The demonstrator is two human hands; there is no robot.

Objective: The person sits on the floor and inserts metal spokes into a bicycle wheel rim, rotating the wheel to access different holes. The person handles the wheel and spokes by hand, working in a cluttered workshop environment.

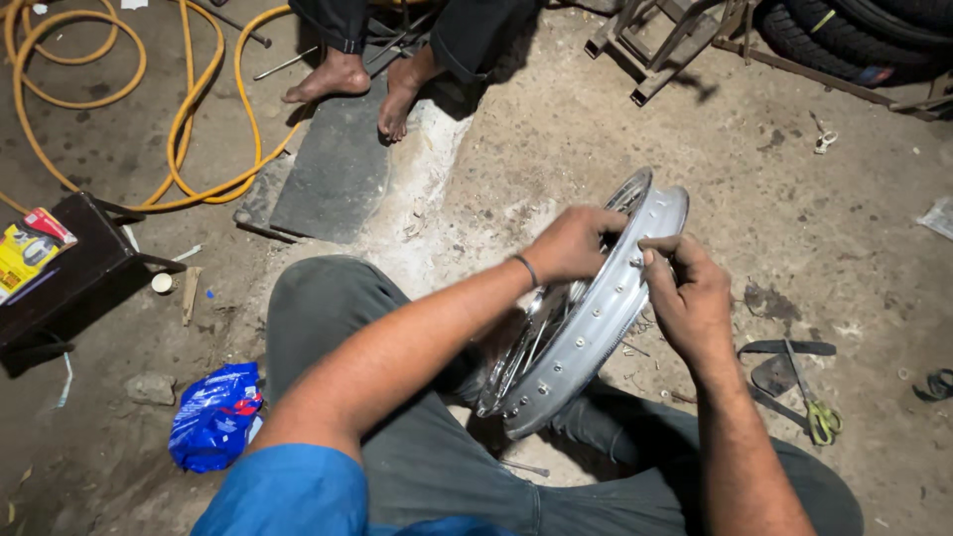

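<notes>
Setting: dusty concrete floor (556, 149) of a workshop, where I sit with my knees up.
Wheel rim: silver spoked rim (596, 318) stands tilted between my legs, its lower edge near my lap.
Left hand: my left hand (571, 243) clenches the rim's upper edge from behind.
Right hand: my right hand (690, 293) pinches a small fitting against the rim's outer face; what it is I cannot tell.
Risk: I judge the fitting could slip from my fingertips and vanish into the floor grit.
Around: scissors (814, 407) lie to my right, a blue bag (213, 417) to my left, a yellow hose (189, 119) beyond, another person's bare feet (367, 84) ahead.
</notes>
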